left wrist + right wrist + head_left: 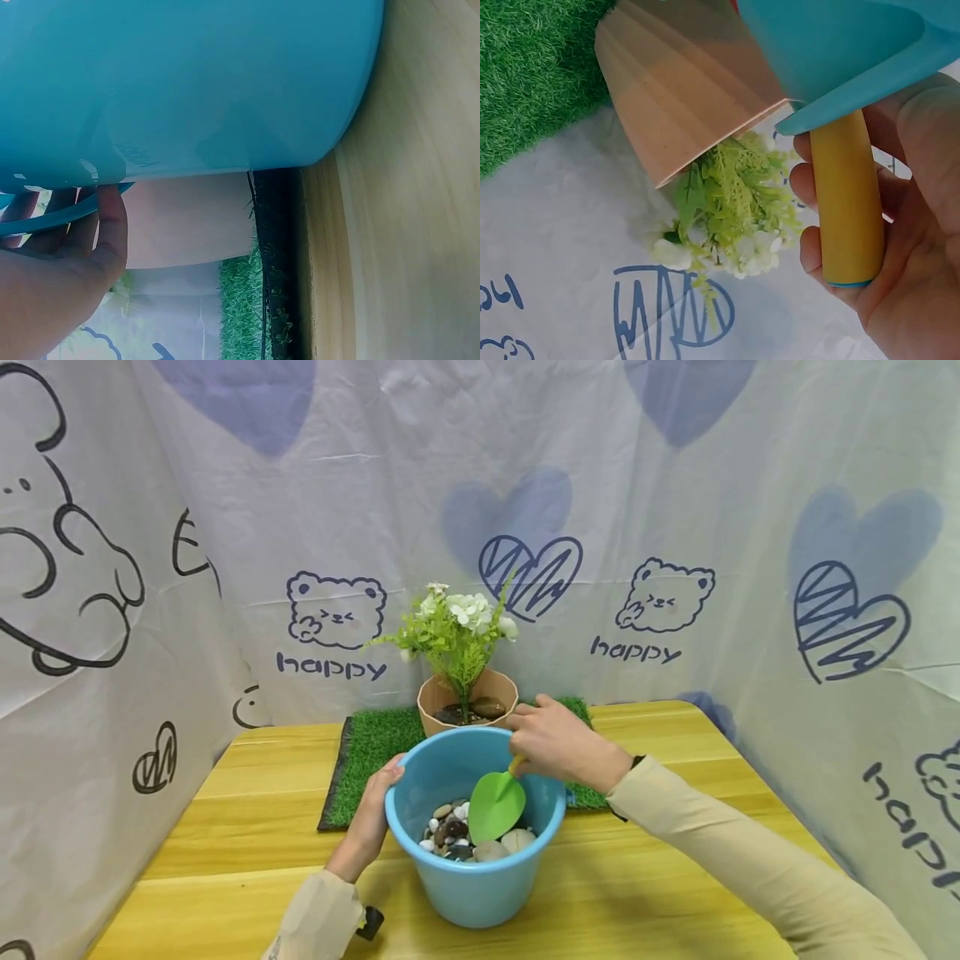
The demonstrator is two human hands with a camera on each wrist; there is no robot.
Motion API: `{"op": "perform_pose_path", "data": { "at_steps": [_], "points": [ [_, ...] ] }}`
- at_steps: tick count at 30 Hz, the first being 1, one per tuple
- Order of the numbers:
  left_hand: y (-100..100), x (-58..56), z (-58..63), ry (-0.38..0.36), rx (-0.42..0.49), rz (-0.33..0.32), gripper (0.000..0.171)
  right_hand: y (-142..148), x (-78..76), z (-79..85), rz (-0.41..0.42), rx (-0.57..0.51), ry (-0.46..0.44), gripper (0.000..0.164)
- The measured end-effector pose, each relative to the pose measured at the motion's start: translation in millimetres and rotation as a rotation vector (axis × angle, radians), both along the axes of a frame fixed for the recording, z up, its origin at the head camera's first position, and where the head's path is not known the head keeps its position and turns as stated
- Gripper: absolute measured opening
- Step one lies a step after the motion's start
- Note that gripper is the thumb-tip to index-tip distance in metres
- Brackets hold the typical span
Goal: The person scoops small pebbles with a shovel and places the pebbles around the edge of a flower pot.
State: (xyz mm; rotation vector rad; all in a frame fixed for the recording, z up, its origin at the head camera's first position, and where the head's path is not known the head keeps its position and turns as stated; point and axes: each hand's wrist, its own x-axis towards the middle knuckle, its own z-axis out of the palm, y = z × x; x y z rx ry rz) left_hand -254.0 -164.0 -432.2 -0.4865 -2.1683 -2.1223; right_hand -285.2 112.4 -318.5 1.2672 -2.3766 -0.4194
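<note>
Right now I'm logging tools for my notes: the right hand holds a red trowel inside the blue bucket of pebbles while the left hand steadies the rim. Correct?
Not quite: the trowel is green, with a yellow handle, as the head view shows. Otherwise yes: the right hand holds it inside the blue bucket over the pebbles, and the left hand steadies the rim.

A yellow wooden table (247,827) bears a grass mat (371,752) and a blue bucket (472,881).
</note>
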Motion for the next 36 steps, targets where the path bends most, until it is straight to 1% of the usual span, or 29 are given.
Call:
{"op": "perform_pose_path", "data": {
  "at_steps": [5,8,11,15,20,27,32,36],
  "points": [
    [0,0.0,-0.2,-0.003,0.001,-0.001,0.050,-1,-0.9,2.1,0.003,0.025,0.004,0.020],
    [0,0.2,0.0,-0.002,-0.002,-0.008,0.050,0,-3.1,4.0,-0.002,0.027,-0.024,0.019],
    [0,0.5,0.7,-0.001,-0.006,-0.015,0.050,2,-4.7,5.7,-0.004,0.030,-0.062,0.022],
    [0,0.1,2.2,0.001,-0.010,-0.017,0.050,4,-5.3,8.6,0.021,0.038,-0.079,0.025],
    [0,-1.5,2.7,0.002,-0.013,-0.018,0.050,6,-4.3,13.7,0.062,0.054,-0.116,0.024],
    [-2,-1.8,1.0,0.000,-0.014,-0.005,0.050,5,-2.6,16.8,0.085,0.093,-0.168,0.027],
    [-2,-0.9,-0.6,-0.004,-0.015,-0.001,0.050,5,-2.2,17.6,0.088,0.090,-0.242,0.027],
    [-1,-1.1,-1.4,-0.002,-0.016,-0.011,0.050,5,-0.6,14.3,0.073,0.091,-0.296,0.028]
  ]
}}
